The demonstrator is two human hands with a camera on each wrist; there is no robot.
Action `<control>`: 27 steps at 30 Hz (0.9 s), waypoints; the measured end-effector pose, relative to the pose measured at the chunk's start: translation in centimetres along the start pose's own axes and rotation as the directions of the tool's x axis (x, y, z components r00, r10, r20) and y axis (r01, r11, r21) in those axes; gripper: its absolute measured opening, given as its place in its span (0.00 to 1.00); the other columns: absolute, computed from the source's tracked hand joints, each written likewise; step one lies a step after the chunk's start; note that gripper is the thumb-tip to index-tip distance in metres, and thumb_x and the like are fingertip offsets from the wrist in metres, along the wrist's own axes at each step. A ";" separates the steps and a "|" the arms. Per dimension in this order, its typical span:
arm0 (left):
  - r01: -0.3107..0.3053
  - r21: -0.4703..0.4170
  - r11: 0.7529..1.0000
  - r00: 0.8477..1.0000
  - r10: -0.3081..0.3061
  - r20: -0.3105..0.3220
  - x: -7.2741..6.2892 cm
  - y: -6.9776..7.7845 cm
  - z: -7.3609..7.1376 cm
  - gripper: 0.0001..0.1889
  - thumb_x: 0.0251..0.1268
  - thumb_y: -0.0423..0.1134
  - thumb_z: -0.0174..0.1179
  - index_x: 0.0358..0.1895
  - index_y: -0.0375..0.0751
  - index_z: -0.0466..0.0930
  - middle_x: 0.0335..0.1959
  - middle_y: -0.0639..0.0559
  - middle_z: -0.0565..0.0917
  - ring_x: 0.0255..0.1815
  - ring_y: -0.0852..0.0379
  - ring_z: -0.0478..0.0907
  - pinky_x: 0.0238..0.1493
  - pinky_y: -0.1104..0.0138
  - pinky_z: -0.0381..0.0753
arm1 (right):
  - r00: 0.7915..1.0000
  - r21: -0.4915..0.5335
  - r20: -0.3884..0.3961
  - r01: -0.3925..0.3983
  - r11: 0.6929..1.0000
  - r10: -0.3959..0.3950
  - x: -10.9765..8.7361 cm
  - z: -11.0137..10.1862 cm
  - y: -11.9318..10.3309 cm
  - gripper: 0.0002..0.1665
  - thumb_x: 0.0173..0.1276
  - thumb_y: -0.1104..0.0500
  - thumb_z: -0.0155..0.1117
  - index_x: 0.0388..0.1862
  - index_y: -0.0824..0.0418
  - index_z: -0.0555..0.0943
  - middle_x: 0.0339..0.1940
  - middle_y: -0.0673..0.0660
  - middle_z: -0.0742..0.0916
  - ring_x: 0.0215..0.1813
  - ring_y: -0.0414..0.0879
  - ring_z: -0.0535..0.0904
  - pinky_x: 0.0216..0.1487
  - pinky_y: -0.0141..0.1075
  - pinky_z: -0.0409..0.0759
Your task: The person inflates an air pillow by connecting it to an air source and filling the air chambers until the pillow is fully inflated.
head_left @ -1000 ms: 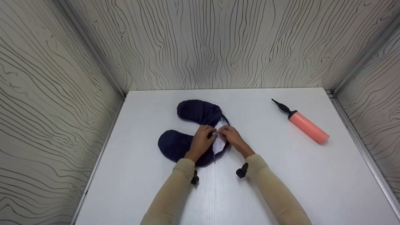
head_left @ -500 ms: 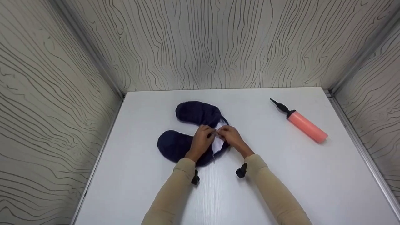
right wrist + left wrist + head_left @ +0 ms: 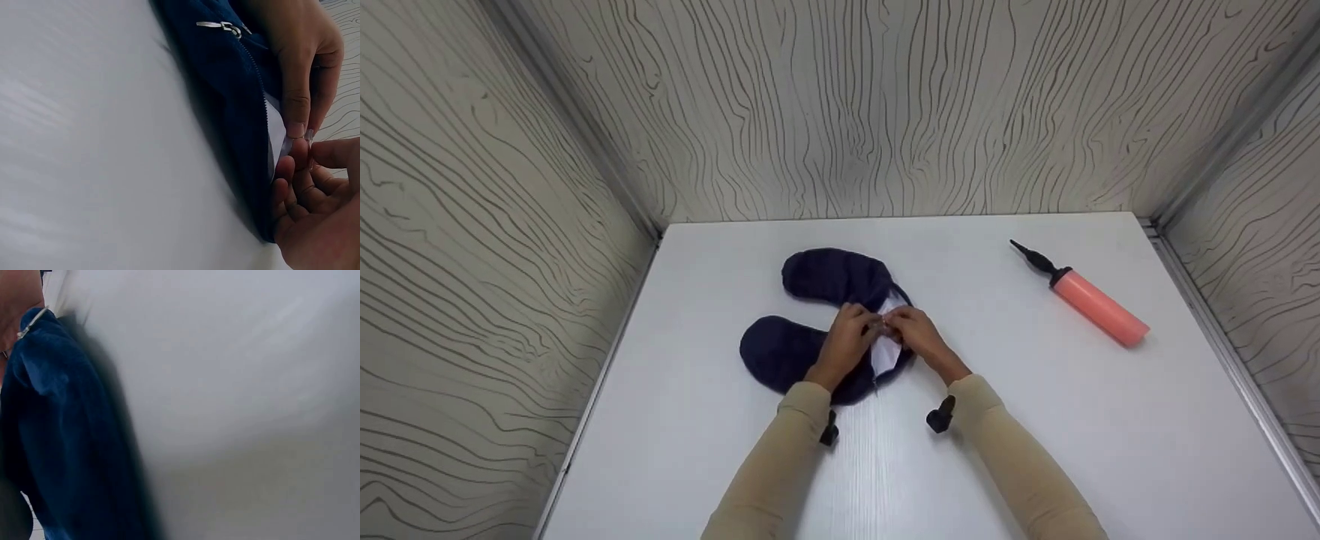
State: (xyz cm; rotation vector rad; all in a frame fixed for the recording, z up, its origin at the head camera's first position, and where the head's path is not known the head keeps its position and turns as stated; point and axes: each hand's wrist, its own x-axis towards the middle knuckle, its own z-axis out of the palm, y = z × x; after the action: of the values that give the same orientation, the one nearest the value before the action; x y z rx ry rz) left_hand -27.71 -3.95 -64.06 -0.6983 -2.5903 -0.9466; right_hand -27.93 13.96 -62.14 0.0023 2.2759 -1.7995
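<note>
From the head view, I see a navy neck pillow [image 3: 784,351] mid-table [image 3: 1027,435], ends toward nine o'clock; the left hand [image 3: 846,343] and right hand [image 3: 920,335] meet over its open seam, with a coral hand pump [image 3: 1101,307] well apart toward three o'clock.

In the left wrist view, a zipper pull [image 3: 34,323] sits near ten; I can't tell the grip there.

In the right wrist view, both hands pinch a clear valve [image 3: 309,135] beside white lining [image 3: 274,124]. Best, I'd judge, to steady it left-handed and work it gently with the right.
</note>
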 end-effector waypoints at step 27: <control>-0.002 -0.057 0.998 0.998 -0.001 -0.065 0.1 0.2 -0.2 0.06 0.73 0.35 0.69 0.44 0.38 0.93 0.40 0.47 0.88 0.45 0.50 0.81 0.50 0.63 0.86 | 0.998 -0.110 -0.064 -0.015 0.994 0.008 -0.1 -0.4 0.0 0.12 0.78 0.56 0.61 0.46 0.62 0.87 0.33 0.52 0.85 0.30 0.41 0.74 0.32 0.31 0.73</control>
State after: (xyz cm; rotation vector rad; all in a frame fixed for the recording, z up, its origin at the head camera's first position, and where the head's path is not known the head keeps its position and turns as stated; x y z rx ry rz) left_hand -27.71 -3.91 -63.81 -0.6717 -2.5159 -1.0292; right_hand -27.93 14.35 -62.01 0.0538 2.4110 -1.6884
